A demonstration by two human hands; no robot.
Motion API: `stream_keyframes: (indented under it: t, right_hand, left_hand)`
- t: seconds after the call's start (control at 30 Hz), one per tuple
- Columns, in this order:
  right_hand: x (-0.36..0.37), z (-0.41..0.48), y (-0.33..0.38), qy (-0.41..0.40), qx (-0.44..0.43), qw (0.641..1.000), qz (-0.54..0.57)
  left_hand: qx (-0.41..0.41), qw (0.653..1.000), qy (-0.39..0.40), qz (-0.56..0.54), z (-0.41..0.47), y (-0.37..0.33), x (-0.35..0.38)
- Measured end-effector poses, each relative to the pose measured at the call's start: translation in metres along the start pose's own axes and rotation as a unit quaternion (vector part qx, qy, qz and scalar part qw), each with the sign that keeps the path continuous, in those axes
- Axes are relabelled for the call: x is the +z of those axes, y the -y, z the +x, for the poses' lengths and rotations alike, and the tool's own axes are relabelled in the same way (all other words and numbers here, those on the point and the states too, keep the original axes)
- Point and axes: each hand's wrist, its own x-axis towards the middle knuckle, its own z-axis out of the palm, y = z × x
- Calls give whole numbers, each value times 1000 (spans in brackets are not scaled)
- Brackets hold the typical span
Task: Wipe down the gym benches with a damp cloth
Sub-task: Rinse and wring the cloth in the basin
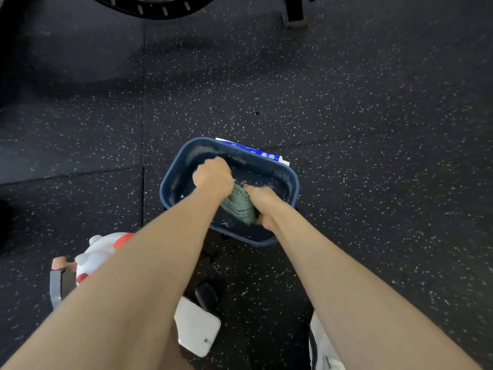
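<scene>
A dark blue rectangular basin (289, 180) stands on the black speckled rubber floor. Over it, both my hands grip a green cloth (238, 205) that looks twisted between them. My left hand (213, 176) holds the cloth's far end in a fist. Closer to me, my right hand (262, 204) is curled round its near end. Water droplets glint around the cloth inside the basin. No bench shows in this view.
A blue and white packet (256, 150) pokes out behind the basin. At lower left sit a white and red figure (106, 249) and a grey-rimmed container (57, 287). A white device (197, 327) hangs near my legs. A dark wheel (149, 6) and a metal equipment foot (294, 18) lie ahead.
</scene>
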Motion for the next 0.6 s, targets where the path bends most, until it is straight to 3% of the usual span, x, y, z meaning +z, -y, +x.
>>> stream_keyframes:
  t: [0.1, 0.2, 0.27, 0.37, 0.5, 0.6]
  right_hand:
    - [-10, -2, 10, -32, 1, 998, -57]
    - [-10, -5, 19, -14, 19, 991, -131]
    - [-10, -1, 20, -34, 4, 989, -141]
    - [-15, 6, 19, -65, -5, 993, -101]
    - [-15, 7, 23, -86, 54, 995, 4]
    - [-14, 9, 24, -84, 73, 991, 76]
  left_hand:
    - [49, 985, 137, 89, 14, 2, -13]
    - [150, 918, 255, 264, 15, 11, -5]
    - [152, 907, 236, 313, 17, 20, 4]
    - [107, 922, 171, 331, 17, 22, 15]
    - [118, 930, 232, 261, 5, 9, 20]
    - [112, 948, 208, 213, -1, 6, 17]
